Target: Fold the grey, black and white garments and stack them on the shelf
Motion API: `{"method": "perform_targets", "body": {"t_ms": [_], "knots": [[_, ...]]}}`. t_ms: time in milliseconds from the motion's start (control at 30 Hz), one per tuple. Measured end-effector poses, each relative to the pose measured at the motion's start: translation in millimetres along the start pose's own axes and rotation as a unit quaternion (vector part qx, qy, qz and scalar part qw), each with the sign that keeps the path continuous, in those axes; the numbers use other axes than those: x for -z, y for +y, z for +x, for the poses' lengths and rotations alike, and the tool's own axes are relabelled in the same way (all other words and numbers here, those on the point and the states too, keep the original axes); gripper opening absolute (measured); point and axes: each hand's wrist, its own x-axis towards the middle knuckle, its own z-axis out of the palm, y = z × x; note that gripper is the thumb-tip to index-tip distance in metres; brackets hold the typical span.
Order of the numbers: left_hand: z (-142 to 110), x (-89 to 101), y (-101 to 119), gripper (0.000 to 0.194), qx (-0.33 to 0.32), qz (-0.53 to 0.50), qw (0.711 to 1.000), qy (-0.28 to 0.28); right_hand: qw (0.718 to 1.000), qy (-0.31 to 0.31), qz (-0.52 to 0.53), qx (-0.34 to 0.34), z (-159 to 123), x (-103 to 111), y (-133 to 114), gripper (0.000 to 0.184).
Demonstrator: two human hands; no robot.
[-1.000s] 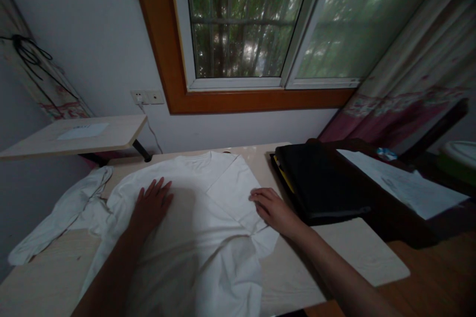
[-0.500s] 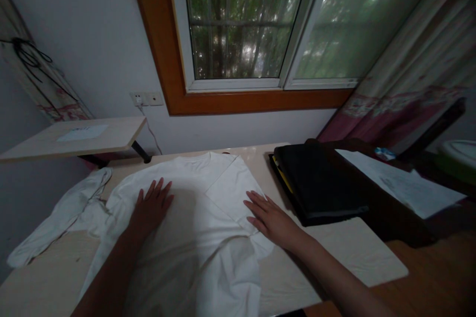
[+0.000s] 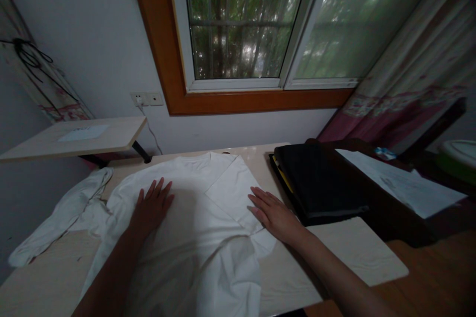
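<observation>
A white long-sleeved shirt point(image 3: 193, 223) lies spread on the pale wooden table, its collar toward the wall. Its right side is folded inward over the body, while the left sleeve point(image 3: 70, 208) stretches out crumpled to the left. My left hand point(image 3: 153, 205) rests flat on the upper left of the shirt, fingers spread. On the folded right part lies my right hand point(image 3: 273, 213), open, palm down near the fold's outer edge. Creases run across the shirt's lower front. Neither hand grips the cloth.
A small raised shelf point(image 3: 74, 138) with a paper label stands at the back left. Black folders point(image 3: 320, 183) lie right of the shirt, near a sheet of paper point(image 3: 401, 183) on a dark surface. A wall socket point(image 3: 147, 99) with a plugged-in cable sits below the window.
My right hand has slid slightly to the right and away from me over the folded part. My left hand stays in place.
</observation>
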Motion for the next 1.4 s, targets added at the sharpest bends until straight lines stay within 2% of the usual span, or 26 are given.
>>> {"method": "perform_targets", "body": {"t_ms": [200, 333, 600, 700, 833, 1000, 1167, 1300, 1400], "knots": [[-0.4, -4.2, -1.4, 0.057, -0.005, 0.0, 1.0, 0.007, 1.0, -0.02, -0.017, 0.004, 5.9, 4.3, -1.8, 0.048], [0.2, -4.3, -2.4, 0.057, -0.005, 0.004, 1.0, -0.002, 0.998, -0.023, -0.054, 0.023, 20.9, -1.4, -3.3, 0.052], [0.0, -5.5, -2.3, 0.056, -0.007, 0.02, 1.0, 0.008, 0.996, -0.051, -0.075, -0.017, 99.5, -27.1, -1.5, 0.06], [-0.9, -3.8, -0.9, 0.056, -0.004, 0.013, 1.0, 0.006, 0.994, -0.032, -0.086, -0.055, 125.2, -36.5, 0.3, 0.06], [-1.2, -1.2, 0.6, 0.056, 0.001, 0.006, 1.0, 0.007, 0.991, 0.0, -0.096, -0.094, 144.2, -45.2, 3.5, 0.059], [-1.3, -1.9, -0.2, 0.057, 0.001, -0.005, 1.0, 0.007, 0.992, 0.006, -0.088, -0.094, 154.9, -47.4, 15.2, 0.058], [-2.0, -0.2, 0.0, 0.056, 0.003, -0.01, 1.0, 0.012, 0.991, -0.005, -0.095, -0.09, 157.2, -36.4, 29.9, 0.057], [-1.7, 1.7, 0.0, 0.056, 0.0, 0.0, 1.0, 0.001, 0.992, -0.009, -0.091, -0.084, 148.7, -21.5, 32.8, 0.056], [-0.8, 1.2, -0.8, 0.056, -0.002, -0.001, 1.0, 0.001, 0.996, 0.008, -0.074, -0.058, 130.0, -16.2, 22.4, 0.056]]}}
